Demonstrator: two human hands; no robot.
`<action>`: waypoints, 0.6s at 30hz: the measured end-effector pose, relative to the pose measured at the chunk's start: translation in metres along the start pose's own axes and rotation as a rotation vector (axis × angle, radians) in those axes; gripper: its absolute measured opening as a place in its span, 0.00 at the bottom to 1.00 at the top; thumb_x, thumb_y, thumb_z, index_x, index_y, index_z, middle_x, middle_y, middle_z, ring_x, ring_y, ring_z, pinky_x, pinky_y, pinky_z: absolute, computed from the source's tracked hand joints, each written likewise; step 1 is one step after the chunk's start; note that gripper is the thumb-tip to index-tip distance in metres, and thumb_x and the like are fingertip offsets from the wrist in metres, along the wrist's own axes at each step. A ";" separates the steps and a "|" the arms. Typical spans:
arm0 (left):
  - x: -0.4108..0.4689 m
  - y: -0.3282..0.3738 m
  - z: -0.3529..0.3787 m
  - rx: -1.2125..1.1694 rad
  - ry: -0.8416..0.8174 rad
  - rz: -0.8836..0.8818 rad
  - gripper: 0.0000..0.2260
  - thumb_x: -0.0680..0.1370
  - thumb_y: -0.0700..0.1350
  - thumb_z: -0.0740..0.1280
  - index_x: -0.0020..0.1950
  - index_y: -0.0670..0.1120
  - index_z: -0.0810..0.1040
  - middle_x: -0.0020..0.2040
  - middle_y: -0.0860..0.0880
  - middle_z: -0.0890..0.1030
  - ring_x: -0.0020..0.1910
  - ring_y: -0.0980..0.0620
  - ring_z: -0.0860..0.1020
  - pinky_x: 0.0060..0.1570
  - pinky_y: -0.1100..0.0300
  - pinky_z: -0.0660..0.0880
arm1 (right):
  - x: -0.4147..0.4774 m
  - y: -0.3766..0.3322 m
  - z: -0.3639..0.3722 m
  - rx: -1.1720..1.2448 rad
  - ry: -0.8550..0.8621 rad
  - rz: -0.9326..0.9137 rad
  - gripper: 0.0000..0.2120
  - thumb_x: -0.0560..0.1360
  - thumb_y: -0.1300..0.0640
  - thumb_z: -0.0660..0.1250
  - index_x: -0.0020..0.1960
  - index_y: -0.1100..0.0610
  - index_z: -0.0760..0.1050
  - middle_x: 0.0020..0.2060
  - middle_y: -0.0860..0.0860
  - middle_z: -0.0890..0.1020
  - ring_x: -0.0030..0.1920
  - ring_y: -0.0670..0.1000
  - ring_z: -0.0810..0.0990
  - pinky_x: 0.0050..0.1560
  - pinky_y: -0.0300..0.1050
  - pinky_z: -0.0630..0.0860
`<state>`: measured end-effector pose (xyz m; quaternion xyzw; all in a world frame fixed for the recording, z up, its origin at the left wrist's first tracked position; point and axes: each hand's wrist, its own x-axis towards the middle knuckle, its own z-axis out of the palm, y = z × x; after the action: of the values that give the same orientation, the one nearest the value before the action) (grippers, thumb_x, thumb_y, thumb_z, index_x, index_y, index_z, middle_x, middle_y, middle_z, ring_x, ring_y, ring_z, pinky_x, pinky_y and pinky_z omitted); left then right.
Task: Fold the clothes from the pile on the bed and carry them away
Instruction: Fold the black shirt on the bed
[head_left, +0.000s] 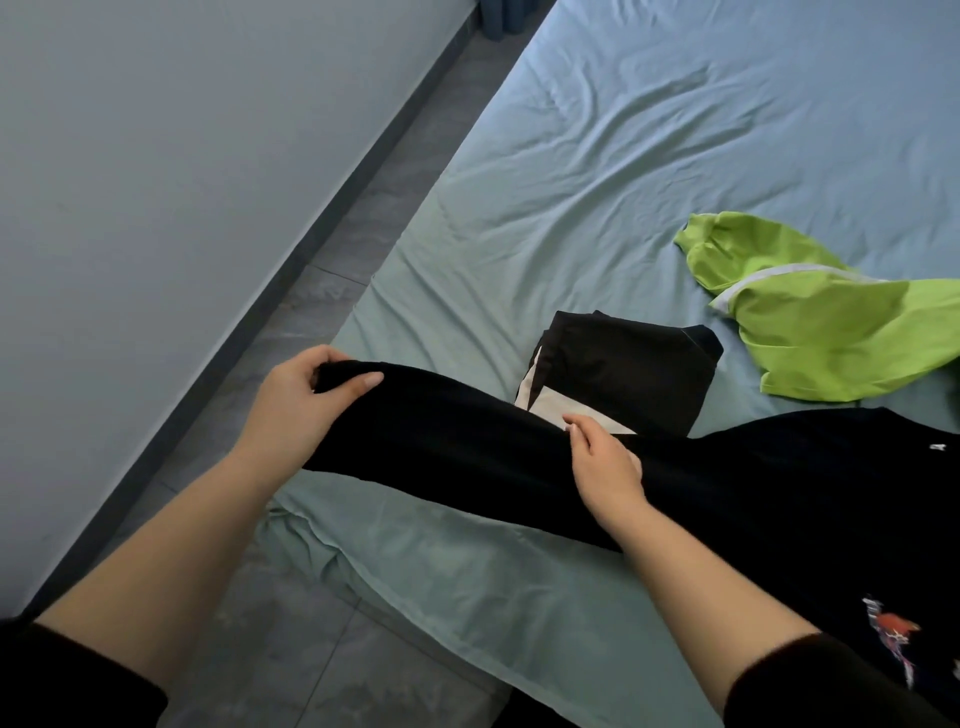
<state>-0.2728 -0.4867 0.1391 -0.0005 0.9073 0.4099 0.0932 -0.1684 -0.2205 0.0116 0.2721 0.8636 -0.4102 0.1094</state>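
No writing can be read anywhere: a small white mark (730, 446) on the long black garment (467, 441) of soft cloth is too tiny to make out. A red and white print (891, 631) on black cloth at 4 o'clock is partly cut off by the frame edge, and I cannot tell whether that cloth belongs to the same piece. The black garment lies across the near part of the bed, its long axis running from 9 o'clock toward 4 o'clock. Its narrow end points to 9 o'clock and overhangs the bed's edge, while its broad end spreads out toward 3 o'clock. The left hand (304, 400) clasps that narrow end, fingers wrapped over the top and thumb pressed along the near side. The right hand (608, 465) lies at the garment's middle, fingers hooked over its far edge and grasping it; the thumb is hidden. Just beyond, at 1 o'clock from the right hand, a folded black-and-white garment (639, 374) rests on the wrinkled blue-green bed sheet (649, 156), its near corner covered by the black garment. A crumpled lime-green garment with a white stripe (821, 322) lies at 2 o'clock, cut off at the right edge. Grey floor tiles (291, 649) and a pale wall (156, 182) fill the 9 o'clock side.
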 end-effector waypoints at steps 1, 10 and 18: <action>-0.001 -0.003 0.000 -0.015 -0.003 -0.006 0.07 0.71 0.52 0.75 0.41 0.51 0.80 0.37 0.55 0.82 0.36 0.62 0.79 0.40 0.64 0.73 | 0.010 0.010 -0.004 -0.024 -0.082 0.054 0.16 0.82 0.54 0.53 0.65 0.49 0.74 0.64 0.47 0.78 0.66 0.52 0.73 0.68 0.49 0.65; -0.009 -0.032 0.010 -0.096 0.022 -0.017 0.05 0.72 0.46 0.75 0.43 0.46 0.81 0.35 0.53 0.81 0.34 0.63 0.78 0.36 0.74 0.72 | 0.046 0.069 -0.037 -0.189 -0.094 -0.008 0.07 0.76 0.52 0.67 0.52 0.54 0.79 0.47 0.51 0.75 0.51 0.54 0.78 0.48 0.45 0.71; 0.006 -0.066 0.028 0.023 0.083 -0.079 0.07 0.73 0.48 0.75 0.44 0.46 0.80 0.37 0.51 0.80 0.35 0.61 0.76 0.36 0.70 0.70 | 0.053 0.052 -0.021 -0.071 0.018 0.020 0.14 0.78 0.58 0.65 0.63 0.55 0.73 0.64 0.55 0.70 0.51 0.51 0.75 0.52 0.44 0.71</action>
<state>-0.2693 -0.5094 0.0705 -0.0522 0.9144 0.3951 0.0717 -0.1827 -0.1572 -0.0304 0.2803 0.8758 -0.3756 0.1155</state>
